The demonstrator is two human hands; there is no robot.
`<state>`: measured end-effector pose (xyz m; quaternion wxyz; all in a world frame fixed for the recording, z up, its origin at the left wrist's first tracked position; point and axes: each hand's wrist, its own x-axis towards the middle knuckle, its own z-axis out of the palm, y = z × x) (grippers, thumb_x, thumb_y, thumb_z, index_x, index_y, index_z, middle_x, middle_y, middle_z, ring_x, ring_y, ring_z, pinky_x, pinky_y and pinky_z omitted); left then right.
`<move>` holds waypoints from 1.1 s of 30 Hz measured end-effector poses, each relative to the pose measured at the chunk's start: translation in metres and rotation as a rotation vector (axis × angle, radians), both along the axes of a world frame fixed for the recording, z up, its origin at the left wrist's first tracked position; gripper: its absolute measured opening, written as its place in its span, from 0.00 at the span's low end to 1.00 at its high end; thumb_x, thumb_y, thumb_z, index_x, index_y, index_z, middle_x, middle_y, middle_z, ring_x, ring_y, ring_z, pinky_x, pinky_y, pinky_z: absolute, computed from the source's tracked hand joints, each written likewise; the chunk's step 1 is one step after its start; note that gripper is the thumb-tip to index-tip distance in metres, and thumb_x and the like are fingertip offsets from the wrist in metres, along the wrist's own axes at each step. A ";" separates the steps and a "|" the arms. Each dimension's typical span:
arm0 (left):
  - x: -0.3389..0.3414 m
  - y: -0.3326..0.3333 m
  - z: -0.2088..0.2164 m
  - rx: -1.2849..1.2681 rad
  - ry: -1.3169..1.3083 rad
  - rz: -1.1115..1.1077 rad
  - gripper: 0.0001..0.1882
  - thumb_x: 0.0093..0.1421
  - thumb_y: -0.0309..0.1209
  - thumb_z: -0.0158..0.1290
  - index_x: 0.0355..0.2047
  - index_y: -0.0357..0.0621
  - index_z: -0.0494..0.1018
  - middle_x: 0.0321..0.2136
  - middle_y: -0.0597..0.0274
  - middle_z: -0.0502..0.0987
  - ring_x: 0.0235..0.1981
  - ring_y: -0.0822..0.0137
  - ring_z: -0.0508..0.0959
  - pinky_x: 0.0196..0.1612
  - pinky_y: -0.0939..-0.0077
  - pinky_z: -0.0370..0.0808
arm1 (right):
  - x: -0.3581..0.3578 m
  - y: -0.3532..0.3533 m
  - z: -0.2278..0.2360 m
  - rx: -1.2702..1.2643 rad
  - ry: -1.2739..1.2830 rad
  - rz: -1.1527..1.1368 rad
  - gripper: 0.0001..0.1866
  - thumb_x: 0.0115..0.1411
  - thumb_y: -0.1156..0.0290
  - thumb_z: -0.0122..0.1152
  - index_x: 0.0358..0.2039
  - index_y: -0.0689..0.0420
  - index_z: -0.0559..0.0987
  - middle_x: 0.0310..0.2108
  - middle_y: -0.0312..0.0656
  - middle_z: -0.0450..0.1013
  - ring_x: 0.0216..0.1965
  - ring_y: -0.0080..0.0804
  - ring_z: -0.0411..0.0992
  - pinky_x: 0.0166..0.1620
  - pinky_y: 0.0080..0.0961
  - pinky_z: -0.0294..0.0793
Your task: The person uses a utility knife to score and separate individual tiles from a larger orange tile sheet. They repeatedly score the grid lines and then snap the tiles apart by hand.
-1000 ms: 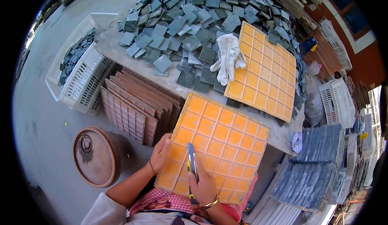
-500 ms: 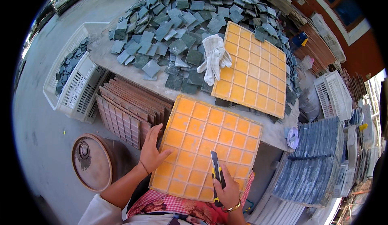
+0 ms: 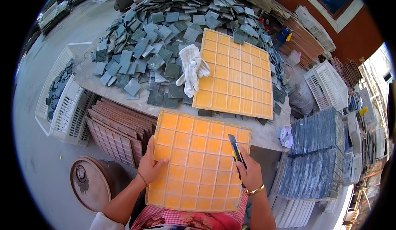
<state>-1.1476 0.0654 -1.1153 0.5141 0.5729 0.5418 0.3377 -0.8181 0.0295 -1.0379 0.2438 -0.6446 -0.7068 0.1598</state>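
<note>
The orange grid tray (image 3: pixel 198 160) lies between the fingers of the left hand (image 3: pixel 150 164) and those of the right hand (image 3: pixel 251 172), just short of the counter (image 3: pixel 268 136), the largest thing about. Beyond the fingers, the counter carries a heap of grey-green tiles (image 3: pixel 169 32). Outward from the left fingers, beside the counter, stands a row of brown grid trays (image 3: pixel 111 135), with a brown drum (image 3: pixel 90 184) nearer the person.

Straight ahead of the fingers, on the counter, lies a second orange tray (image 3: pixel 235 77); 1 or 2 tiles overlap its far edge. White gloves (image 3: pixel 190 67) rest at its left side, so both hands are bare.

The left fingers hold the near tray by its left edge, thumb on top. The right fingers are closed around a utility knife (image 3: pixel 236 153), its blade bared over the tray's right part; whether blade or fingers touch the surface, I cannot tell.

Work on the near tray looks under way rather than finished: the tray is in the grip and the knife is out. No tile sits in its cells, and small grey smudges show on several. How much is done, and how much is left, cannot be judged closely.
</note>
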 end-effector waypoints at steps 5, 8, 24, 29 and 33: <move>0.029 0.005 -0.012 0.151 -0.076 0.024 0.42 0.58 0.24 0.50 0.65 0.39 0.37 0.59 0.49 0.61 0.54 0.63 0.68 0.53 0.74 0.67 | 0.084 0.035 0.025 -0.121 0.112 -0.157 0.28 0.57 0.73 0.53 0.59 0.47 0.64 0.32 0.50 0.74 0.26 0.43 0.74 0.31 0.32 0.73; 0.047 0.009 -0.005 0.148 -0.105 0.010 0.41 0.57 0.20 0.48 0.65 0.39 0.37 0.59 0.50 0.60 0.57 0.64 0.63 0.57 0.74 0.62 | 0.117 0.045 0.031 -0.191 0.033 -0.011 0.27 0.58 0.72 0.52 0.59 0.45 0.64 0.34 0.49 0.74 0.28 0.44 0.73 0.34 0.33 0.73; 0.100 0.017 -0.026 0.191 -0.061 0.009 0.40 0.56 0.22 0.47 0.65 0.36 0.39 0.60 0.52 0.59 0.59 0.64 0.60 0.60 0.73 0.57 | 0.171 0.031 0.004 -0.251 -0.285 0.259 0.28 0.57 0.67 0.53 0.59 0.38 0.64 0.24 0.43 0.70 0.26 0.44 0.71 0.30 0.37 0.72; 0.108 0.017 -0.034 0.218 -0.059 0.003 0.40 0.55 0.20 0.47 0.65 0.36 0.40 0.60 0.53 0.57 0.59 0.64 0.60 0.60 0.73 0.57 | 0.174 0.029 0.000 -0.263 -0.353 0.245 0.27 0.57 0.66 0.54 0.59 0.40 0.65 0.22 0.42 0.70 0.23 0.44 0.70 0.26 0.36 0.71; 0.110 0.017 -0.032 0.232 -0.003 -0.010 0.39 0.55 0.19 0.46 0.65 0.37 0.40 0.60 0.53 0.57 0.59 0.65 0.60 0.60 0.72 0.57 | 0.172 0.022 -0.003 -0.262 -0.380 0.223 0.28 0.56 0.66 0.56 0.58 0.36 0.65 0.22 0.39 0.69 0.20 0.42 0.70 0.23 0.36 0.72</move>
